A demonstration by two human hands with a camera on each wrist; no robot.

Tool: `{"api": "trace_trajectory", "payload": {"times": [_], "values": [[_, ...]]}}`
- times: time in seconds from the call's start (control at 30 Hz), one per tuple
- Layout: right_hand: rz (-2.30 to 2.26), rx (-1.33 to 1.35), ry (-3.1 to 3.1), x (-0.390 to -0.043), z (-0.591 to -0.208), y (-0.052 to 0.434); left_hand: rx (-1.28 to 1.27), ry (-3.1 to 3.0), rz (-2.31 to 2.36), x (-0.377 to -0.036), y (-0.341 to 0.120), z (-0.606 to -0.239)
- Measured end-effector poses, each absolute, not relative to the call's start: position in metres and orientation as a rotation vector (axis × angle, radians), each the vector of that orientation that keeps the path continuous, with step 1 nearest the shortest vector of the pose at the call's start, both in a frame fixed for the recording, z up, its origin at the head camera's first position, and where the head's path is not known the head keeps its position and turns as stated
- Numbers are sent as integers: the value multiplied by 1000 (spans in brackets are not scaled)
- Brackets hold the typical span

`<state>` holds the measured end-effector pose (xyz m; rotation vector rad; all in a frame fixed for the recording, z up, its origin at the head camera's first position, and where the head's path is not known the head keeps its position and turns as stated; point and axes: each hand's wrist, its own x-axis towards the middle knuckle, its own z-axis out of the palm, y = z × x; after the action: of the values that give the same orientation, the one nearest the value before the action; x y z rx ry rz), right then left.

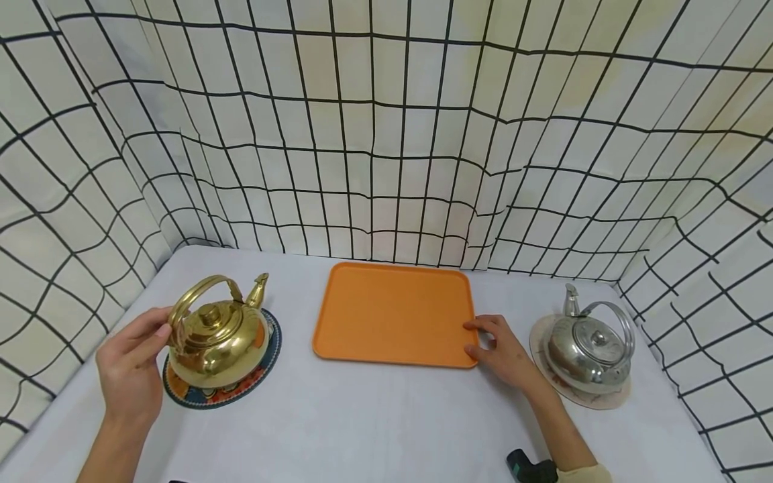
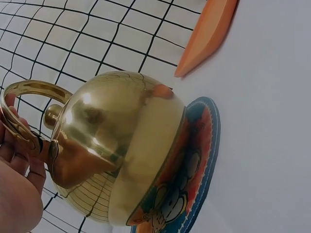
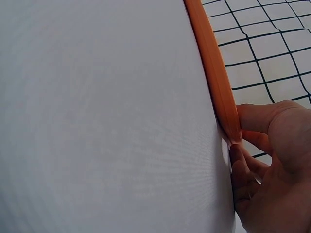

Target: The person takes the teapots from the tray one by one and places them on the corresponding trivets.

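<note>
Hand Positions at Brass Kettle and Orange Tray

Left hand (image 1: 129, 376) is at the left side of the tabletop (image 1: 374, 416), beside the brass kettle (image 1: 216, 335). Its fingers (image 2: 19, 145) curl round the arched handle of the kettle at the handle's left base, as the left wrist view confirms. The kettle sits upright on a round patterned mat (image 1: 220, 389) with a blue rim, near the left edge of the tabletop, spout pointing toward the back.

Right hand (image 1: 501, 352) rests at the near right corner of the orange tray (image 1: 392, 312). The thumb lies on top of the tray rim and the fingers press against the corner's outer edge; the right wrist view shows the fingertips (image 3: 238, 160) pinching that rim (image 3: 214, 77). The tray lies flat at the centre of the tabletop, toward the back edge.

Silver kettle (image 1: 588, 349) stands upright on a pale round mat (image 1: 604, 399) near the right edge, just beside the right hand, not touched. Checked cloth (image 1: 386, 134) encloses the back and sides. A dark object (image 1: 528, 466) lies at the near edge.
</note>
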<state>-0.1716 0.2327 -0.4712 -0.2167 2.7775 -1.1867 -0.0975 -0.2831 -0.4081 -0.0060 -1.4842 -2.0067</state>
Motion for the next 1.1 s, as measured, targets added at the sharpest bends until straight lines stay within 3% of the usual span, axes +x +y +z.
{"api": "trace_trajectory", "payload": {"times": [0.33,0.87,1.1], "values": [[-1194,-251,2783,-171,-472,233,-268,-1433,-2062,-94,-290,-420],[-1194,-259,2784,-170,-472,234,-40,-1439,-2027,-89,-287,-421],[-1169,-238,2804,-172,-473,233,46,-1839,-1648,-93,-281,-398]]}}
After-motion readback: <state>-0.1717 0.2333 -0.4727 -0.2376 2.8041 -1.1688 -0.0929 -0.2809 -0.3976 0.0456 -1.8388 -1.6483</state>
